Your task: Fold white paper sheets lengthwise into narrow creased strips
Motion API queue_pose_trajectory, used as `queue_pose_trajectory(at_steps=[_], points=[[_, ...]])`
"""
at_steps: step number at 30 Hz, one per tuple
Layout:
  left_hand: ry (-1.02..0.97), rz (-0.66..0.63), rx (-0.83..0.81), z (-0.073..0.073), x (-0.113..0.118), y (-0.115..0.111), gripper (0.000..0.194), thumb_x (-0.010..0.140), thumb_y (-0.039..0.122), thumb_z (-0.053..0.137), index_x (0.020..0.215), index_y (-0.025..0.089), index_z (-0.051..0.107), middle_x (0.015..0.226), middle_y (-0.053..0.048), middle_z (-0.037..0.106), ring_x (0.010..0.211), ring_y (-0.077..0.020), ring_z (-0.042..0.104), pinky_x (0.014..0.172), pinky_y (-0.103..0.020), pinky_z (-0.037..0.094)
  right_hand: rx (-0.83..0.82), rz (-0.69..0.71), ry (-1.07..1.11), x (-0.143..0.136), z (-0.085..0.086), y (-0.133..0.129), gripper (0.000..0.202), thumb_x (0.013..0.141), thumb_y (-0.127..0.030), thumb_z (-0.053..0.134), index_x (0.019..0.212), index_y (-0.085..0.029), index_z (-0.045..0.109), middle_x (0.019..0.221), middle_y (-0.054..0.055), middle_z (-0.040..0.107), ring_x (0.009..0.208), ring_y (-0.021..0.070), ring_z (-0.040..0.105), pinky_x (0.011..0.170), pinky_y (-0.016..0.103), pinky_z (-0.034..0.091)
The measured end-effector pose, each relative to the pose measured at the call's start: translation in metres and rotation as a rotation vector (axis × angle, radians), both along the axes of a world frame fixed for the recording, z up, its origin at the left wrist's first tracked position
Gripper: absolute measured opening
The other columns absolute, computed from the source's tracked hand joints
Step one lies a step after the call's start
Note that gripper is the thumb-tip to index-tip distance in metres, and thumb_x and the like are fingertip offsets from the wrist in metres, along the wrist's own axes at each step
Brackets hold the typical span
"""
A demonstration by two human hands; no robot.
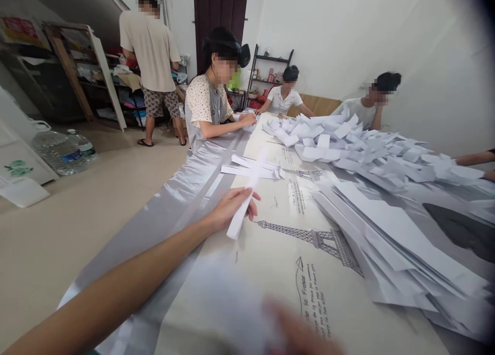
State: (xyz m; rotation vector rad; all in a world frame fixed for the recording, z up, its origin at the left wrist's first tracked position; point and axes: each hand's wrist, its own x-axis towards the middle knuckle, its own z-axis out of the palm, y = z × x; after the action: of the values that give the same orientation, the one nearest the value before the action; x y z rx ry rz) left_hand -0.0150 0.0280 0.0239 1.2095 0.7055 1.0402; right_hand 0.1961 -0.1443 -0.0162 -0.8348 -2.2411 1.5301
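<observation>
My left hand [235, 208] is closed round a narrow white paper strip [240, 215], which slants up and away over the table. Near the bottom edge my right hand [297, 326] is smeared by motion, with a blurred white sheet [228, 298] at its fingers. Beyond my left hand lie several long folded strips [253, 168]. To the right is a stack of flat white paper [394, 246], its sheets fanned unevenly.
A large heap of folded white papers [348, 138] covers the table's far right. The printed cloth [282, 241] shows tower drawings. People sit at the far side; one person stands at the back left. Water bottles [58, 148] stand on the floor.
</observation>
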Motion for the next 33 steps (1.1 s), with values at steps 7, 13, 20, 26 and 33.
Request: queue_pose_trajectory(at_steps=[7, 13, 20, 26, 33], points=[[-0.197, 0.393, 0.096, 0.017, -0.006, 0.007, 0.035, 0.088, 0.050, 0.066, 0.083, 0.015, 0.063, 0.064, -0.002, 0.065, 0.054, -0.0110, 0.056, 0.055, -0.022, 0.041, 0.431, -0.672, -0.250, -0.004, 0.043, 0.103, 0.039, 0.095, -0.033, 0.049, 0.130, -0.023, 0.063, 0.069, -0.001, 0.054, 0.057, 0.0172, 0.050, 0.056, 0.032, 0.044], [0.095, 0.051, 0.085, 0.012, 0.021, -0.027, 0.043, 0.095, 0.055, 0.055, 0.086, 0.014, 0.068, 0.067, -0.004, 0.066, 0.057, -0.0132, 0.059, 0.056, -0.023, 0.044, 0.328, -0.663, 0.215, -0.003, 0.048, 0.129, 0.035, 0.098, -0.046, 0.049, 0.116, -0.025, 0.070, 0.118, 0.010, 0.062, 0.088, 0.0211, 0.063, 0.074, 0.035, 0.052], [0.414, -0.439, 0.059, 0.021, 0.025, -0.042, 0.042, 0.098, 0.054, 0.051, 0.097, 0.016, 0.068, 0.058, -0.001, 0.065, 0.047, -0.0113, 0.055, 0.055, -0.023, 0.046, -0.241, -0.845, 0.662, 0.020, 0.050, 0.131, 0.032, 0.077, -0.043, 0.082, 0.097, -0.020, 0.073, 0.079, 0.000, 0.062, 0.063, 0.0118, 0.052, 0.059, 0.026, 0.044], [0.462, -0.609, 0.000, 0.034, -0.003, -0.020, 0.044, 0.095, 0.057, 0.056, 0.089, 0.015, 0.068, 0.080, -0.010, 0.075, 0.056, -0.0146, 0.065, 0.059, -0.026, 0.051, -0.190, -1.037, 0.649, 0.048, 0.049, 0.151, 0.032, 0.070, -0.046, 0.086, 0.074, -0.016, 0.077, 0.080, 0.005, 0.069, 0.061, 0.0114, 0.052, 0.059, 0.027, 0.046], [0.546, -0.517, 0.030, 0.038, -0.028, -0.001, 0.045, 0.096, 0.057, 0.055, 0.081, 0.015, 0.065, 0.071, -0.008, 0.073, 0.050, -0.0127, 0.062, 0.054, -0.023, 0.046, -0.126, -1.192, 0.678, 0.061, 0.050, 0.159, 0.034, 0.070, -0.048, 0.085, 0.071, -0.015, 0.078, 0.095, 0.010, 0.075, 0.067, 0.0133, 0.059, 0.056, 0.026, 0.049]])
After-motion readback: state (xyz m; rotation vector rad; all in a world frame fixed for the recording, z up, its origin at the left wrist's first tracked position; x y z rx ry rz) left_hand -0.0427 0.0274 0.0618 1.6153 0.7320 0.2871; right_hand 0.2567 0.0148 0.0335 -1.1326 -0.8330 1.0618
